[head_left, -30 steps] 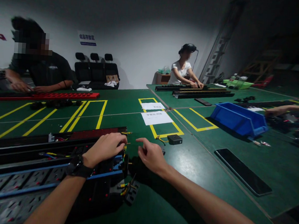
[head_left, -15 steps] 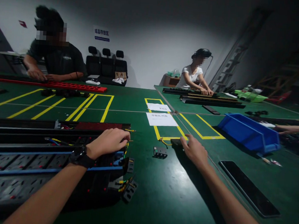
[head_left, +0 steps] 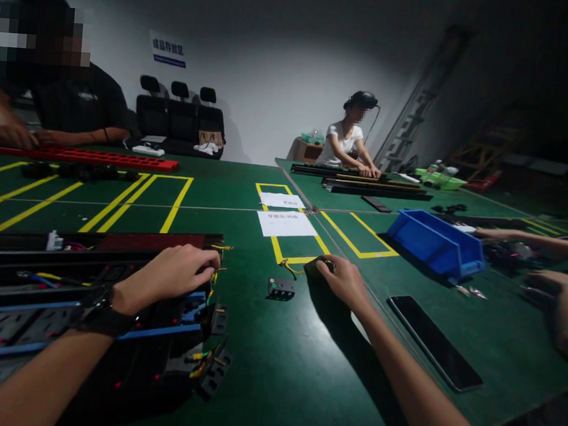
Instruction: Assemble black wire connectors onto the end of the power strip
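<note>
My left hand (head_left: pixel 177 272), with a watch on its wrist, is closed at the end of the black rails (head_left: pixel 141 239); a thin copper-coloured tip sticks out from its fingers. My right hand (head_left: pixel 342 279) has its fingers around a small dark block (head_left: pixel 313 266) on the green table. A yellow wire (head_left: pixel 292 267) lies beside that block. Below the wire sits a small black bracket (head_left: pixel 280 288). Two more brackets hang on wires at the rail ends, one of them a black bracket (head_left: pixel 213 371) with yellow-green wires.
A blue bin (head_left: pixel 435 246) and a phone (head_left: pixel 434 342) are on the right. Another person's hand (head_left: pixel 562 310) is at the right edge. Paper labels (head_left: pixel 286 224) lie ahead. Two people work across the table (head_left: pixel 227 196), by a red rail (head_left: pixel 103 157) and black strips (head_left: pixel 378 187).
The view has turned to the right, so most things sit further left. My right hand's fingers have closed in on the dark block. Another person's hand has appeared at the right edge.
</note>
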Demonstrator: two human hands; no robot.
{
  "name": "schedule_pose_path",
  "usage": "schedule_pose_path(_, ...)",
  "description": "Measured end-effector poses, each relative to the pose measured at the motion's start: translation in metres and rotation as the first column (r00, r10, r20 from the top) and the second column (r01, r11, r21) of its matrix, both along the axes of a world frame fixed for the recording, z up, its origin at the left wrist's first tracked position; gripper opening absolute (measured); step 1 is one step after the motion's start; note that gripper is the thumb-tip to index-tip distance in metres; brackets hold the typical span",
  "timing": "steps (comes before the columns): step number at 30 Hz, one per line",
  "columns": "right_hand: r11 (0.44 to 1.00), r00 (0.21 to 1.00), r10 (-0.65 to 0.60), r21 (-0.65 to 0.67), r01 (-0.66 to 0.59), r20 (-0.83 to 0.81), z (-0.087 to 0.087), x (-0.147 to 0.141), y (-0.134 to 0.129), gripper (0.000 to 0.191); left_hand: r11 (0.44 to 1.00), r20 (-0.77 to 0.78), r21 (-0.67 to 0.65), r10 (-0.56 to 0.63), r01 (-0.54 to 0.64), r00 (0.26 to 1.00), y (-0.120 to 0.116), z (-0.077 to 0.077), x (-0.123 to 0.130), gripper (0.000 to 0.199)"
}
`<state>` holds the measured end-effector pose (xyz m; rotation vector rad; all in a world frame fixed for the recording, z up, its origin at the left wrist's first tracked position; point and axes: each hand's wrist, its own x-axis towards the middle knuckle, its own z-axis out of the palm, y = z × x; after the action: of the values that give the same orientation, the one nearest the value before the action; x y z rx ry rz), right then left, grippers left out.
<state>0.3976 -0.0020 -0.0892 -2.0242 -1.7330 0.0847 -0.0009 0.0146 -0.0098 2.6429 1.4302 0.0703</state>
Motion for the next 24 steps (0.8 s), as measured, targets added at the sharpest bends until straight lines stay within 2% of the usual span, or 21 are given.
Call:
schedule_pose_path(8,0.981,0.998,-0.022,0.193,0.032,-0.053,0.011,-0.012,-0.008,0.028,1.000,-0.025,-0.012,0.029,-0.029,0.999,-0.001,0.003,0.002,0.035)
schedule_pose_path(13,0.947,0.996,0.055,0.321,-0.032,-0.063,0.013,-0.015,-0.009,0.025,1.000,0.010,-0.004,0.021,-0.021,1.000,0.000,0.000,0.000,0.033)
schedule_pose_path(16,0.936,0.991,0.089,0.348,-0.049,-0.102,0.014,-0.018,-0.010,0.024,1.000,0.024,0.002,0.007,-0.007,1.000,0.001,0.000,-0.001,0.031)
schedule_pose_path(20,0.925,0.958,0.183,0.368,-0.092,-0.222,0.017,-0.029,-0.014,0.021,1.000,0.061,0.006,-0.013,0.012,0.998,0.001,-0.001,-0.002,0.029)
schedule_pose_path(24,0.917,0.855,0.349,0.327,-0.227,-0.384,0.023,-0.051,-0.027,0.023,0.999,0.066,0.017,-0.034,0.033,0.997,0.002,-0.004,-0.004,0.028)
